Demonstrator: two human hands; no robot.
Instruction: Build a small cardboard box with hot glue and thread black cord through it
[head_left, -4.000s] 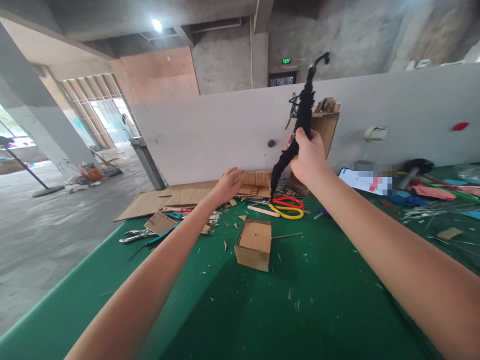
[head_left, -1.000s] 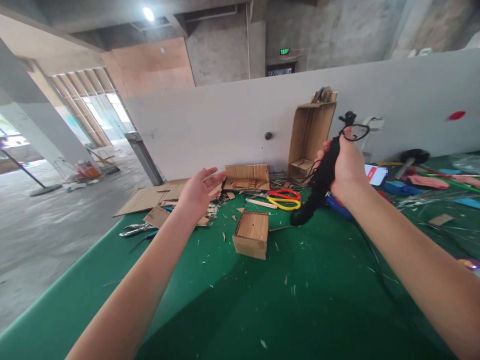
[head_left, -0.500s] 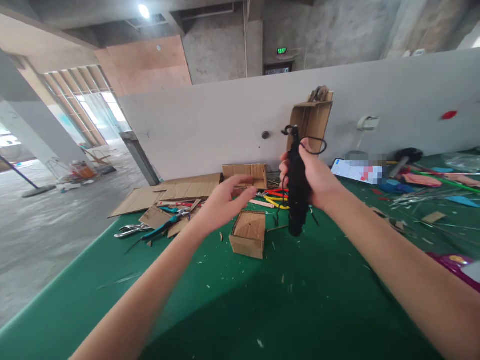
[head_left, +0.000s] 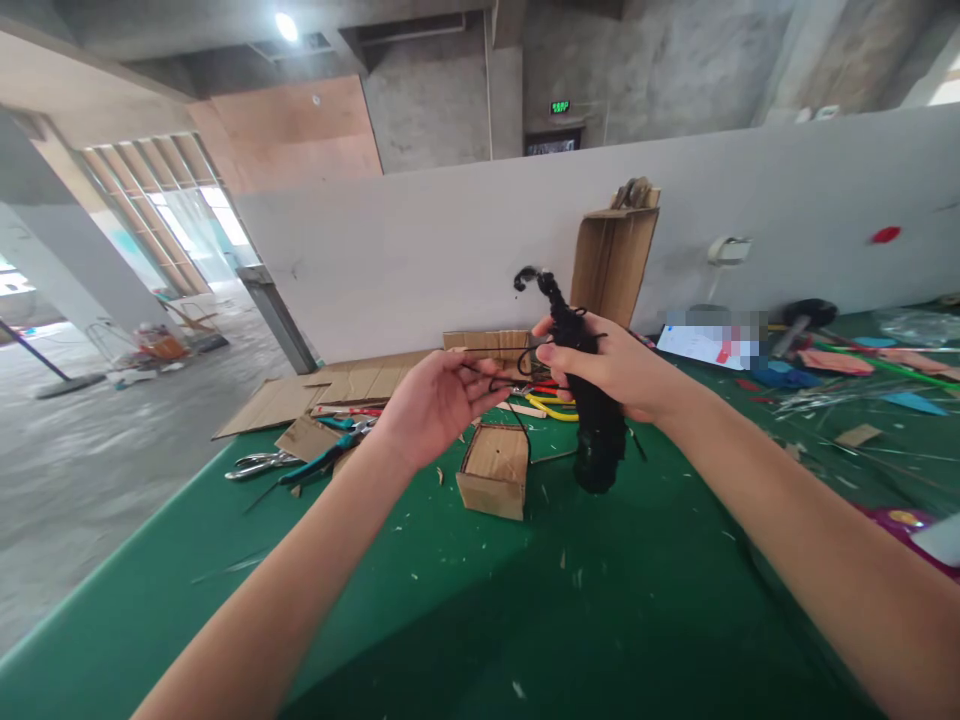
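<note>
My right hand grips a long black yarn-wrapped object, thick at the bottom and narrowing to a curled hook at its top. The object tilts slightly left above the table. A strand of black yarn runs from it to my left hand, whose fingers are curled around the strand with the palm turned partly up. Below and between my hands, a small cardboard box with a little hole in its top stands on the green table.
Pliers with blue handles, a silver tool and cardboard scraps lie at the left. Yellow-handled pliers lie behind the box. An upright cardboard piece leans on the white partition. A phone and craft scraps are at the right.
My left hand has turned palm up and now holds a yarn strand drawn from the black object. My right hand has tilted that object so its hooked top leans left.
</note>
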